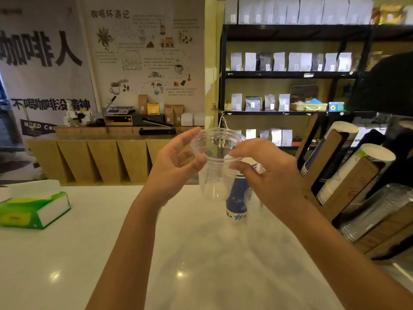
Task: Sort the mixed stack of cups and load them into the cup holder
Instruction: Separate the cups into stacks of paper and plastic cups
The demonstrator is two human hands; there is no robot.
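Observation:
A clear plastic cup (214,166) hangs in the air above the white counter, rim tilted toward me. My left hand (176,162) pinches its left side near the rim. My right hand (266,173) grips its right side with thumb and fingers. Behind it a blue paper cup (237,202) stands on the counter, partly hidden by the clear cup and my right hand. Another clear cup (251,200) seems to stand beside it. At the right the wooden cup holder (348,191) leans with slots of blue cups (312,157), white cups (344,175) and clear cups (375,211).
A green tissue box (33,209) lies at the counter's left edge. The white counter (111,253) stretches toward me. Behind stand a wooden bar and black shelves with coffee bags (290,61). A dark machine (388,86) rises at the far right.

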